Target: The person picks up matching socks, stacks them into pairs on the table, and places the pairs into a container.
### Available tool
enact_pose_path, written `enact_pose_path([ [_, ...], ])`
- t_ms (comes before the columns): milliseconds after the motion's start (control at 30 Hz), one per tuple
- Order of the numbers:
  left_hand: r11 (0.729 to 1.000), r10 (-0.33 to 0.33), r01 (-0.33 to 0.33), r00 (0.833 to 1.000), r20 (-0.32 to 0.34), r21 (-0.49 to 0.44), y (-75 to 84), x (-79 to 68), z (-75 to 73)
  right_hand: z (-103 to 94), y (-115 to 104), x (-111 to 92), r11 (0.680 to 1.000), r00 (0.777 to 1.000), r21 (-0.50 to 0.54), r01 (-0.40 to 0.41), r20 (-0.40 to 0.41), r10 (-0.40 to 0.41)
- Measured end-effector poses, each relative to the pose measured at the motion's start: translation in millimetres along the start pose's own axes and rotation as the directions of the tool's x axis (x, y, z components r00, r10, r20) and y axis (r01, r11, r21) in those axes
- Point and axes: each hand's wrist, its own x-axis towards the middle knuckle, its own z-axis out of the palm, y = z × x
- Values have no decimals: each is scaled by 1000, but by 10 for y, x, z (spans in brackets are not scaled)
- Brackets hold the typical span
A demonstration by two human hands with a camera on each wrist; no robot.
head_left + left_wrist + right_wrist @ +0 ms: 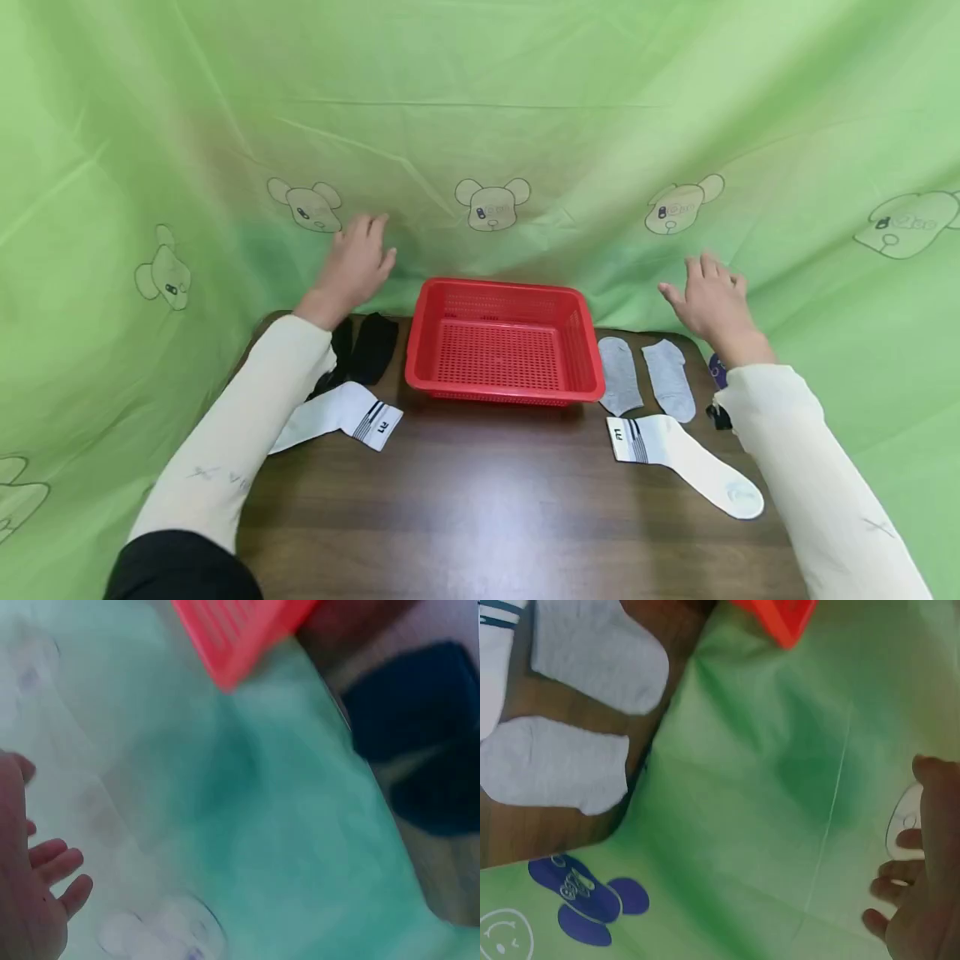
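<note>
In the head view, the left hand [356, 262] is raised left of centre, released, its fingers loose in front of the green cloth [495, 83]. The right hand [712, 304] is likewise released, its fingers spread, above the upper right end of the brown table [487, 517].

Between them, in the middle of the frame, the red basket [498, 395] sits upright at the table's far edge. To its left, two black socks [373, 350] lie side by side, one partly behind the left sleeve [232, 425]; just below them lies a white sock [341, 408], its striped cuff pointing right. Right of the basket lie two grey socks [669, 379], the nearer one close against the basket's side. Below them, a second white sock [682, 454] slants toward the lower right, striped cuff at the left. A small black item [720, 417] shows beside the right sleeve [810, 467], perhaps another sock, though too much is hidden to tell.
</note>
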Motion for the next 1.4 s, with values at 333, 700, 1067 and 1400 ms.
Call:
enact_pose_path([
  [333,935,62,-76,997,-52,-347,772,-696,210,235,25,-721,993,994,74,92,-72,-87],
  [700,867,249,-133,951,185,-480,1747,-1086,635,758,194,-1409,962,959,113,250,-167,-229],
  [1067,835,476,-335,839,266,-437,2607,-1173,1504,1240,357,-1830,973,971,112,199,-157,-181],
  [1400,862,502,-436,803,322,-258,3362,-1093,1986,1482,693,-1997,984,977,98,149,-165,-132],
])
